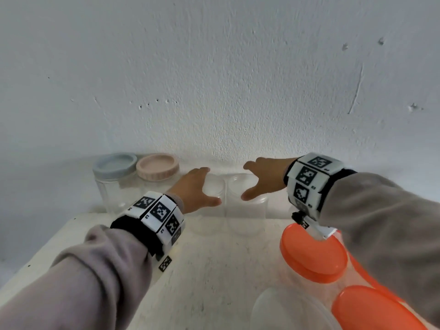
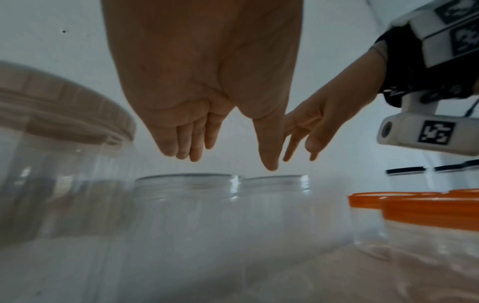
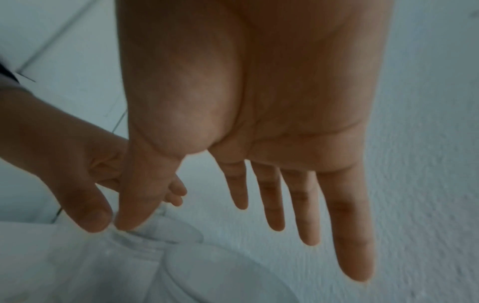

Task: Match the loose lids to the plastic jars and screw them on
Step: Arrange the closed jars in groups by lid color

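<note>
Two clear plastic jars stand side by side at the table's back edge, the left jar (image 1: 212, 198) (image 2: 186, 192) and the right jar (image 1: 247, 202) (image 2: 277, 192). Whether clear lids sit on them I cannot tell. My left hand (image 1: 207, 186) (image 2: 225, 160) hovers over the left jar, fingers straight and pointing down, holding nothing. My right hand (image 1: 250, 181) (image 3: 207, 215) is spread above the right jar, empty too. In the right wrist view, the left hand's thumb (image 3: 88, 215) nearly meets the right thumb above a clear jar rim (image 3: 160, 231).
A blue-lidded jar (image 1: 114, 167) and a pink-lidded jar (image 1: 157, 167) (image 2: 51, 106) stand at the back left against the wall. Orange-lidded jars (image 1: 314, 256) (image 2: 414, 207) crowd the right front under my right forearm. A clear lid (image 1: 285, 310) lies near the front.
</note>
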`<state>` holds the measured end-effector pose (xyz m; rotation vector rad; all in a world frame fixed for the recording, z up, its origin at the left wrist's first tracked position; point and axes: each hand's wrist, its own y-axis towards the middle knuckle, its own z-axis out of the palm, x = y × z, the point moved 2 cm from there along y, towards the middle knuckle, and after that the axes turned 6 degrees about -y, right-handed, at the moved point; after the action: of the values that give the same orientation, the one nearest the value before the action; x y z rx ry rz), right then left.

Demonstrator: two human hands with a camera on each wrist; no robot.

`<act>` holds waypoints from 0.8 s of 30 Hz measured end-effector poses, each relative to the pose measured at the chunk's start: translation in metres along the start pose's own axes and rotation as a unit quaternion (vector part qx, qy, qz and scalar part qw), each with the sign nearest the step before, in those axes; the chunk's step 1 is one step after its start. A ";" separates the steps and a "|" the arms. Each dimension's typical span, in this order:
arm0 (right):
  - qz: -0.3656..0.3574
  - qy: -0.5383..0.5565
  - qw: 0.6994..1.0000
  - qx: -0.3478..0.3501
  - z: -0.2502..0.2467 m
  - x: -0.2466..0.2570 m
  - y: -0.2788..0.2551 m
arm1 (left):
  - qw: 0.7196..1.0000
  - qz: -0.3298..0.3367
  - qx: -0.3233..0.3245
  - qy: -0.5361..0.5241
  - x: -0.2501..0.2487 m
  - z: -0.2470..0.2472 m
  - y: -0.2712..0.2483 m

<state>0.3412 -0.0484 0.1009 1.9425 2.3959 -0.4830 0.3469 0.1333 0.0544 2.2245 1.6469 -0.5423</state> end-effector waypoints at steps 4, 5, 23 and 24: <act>-0.025 0.041 0.998 -0.036 -0.012 -0.009 -0.056 | 0.993 0.109 -0.001 -0.043 -0.022 -0.001 -0.036; -0.029 0.060 0.997 -0.046 -0.012 -0.012 -0.074 | 0.989 0.135 0.010 -0.055 -0.029 0.000 -0.048; 0.167 0.320 0.930 -0.077 0.130 -0.008 -0.249 | 0.942 0.264 0.194 -0.077 -0.062 0.061 -0.172; 0.173 0.335 0.923 -0.080 0.138 -0.007 -0.251 | 0.944 0.258 0.184 -0.085 -0.060 0.062 -0.172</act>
<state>0.0779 -0.1345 0.0279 2.6831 2.1801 0.4547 0.1598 0.1028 0.0241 2.6447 0.8680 -0.9147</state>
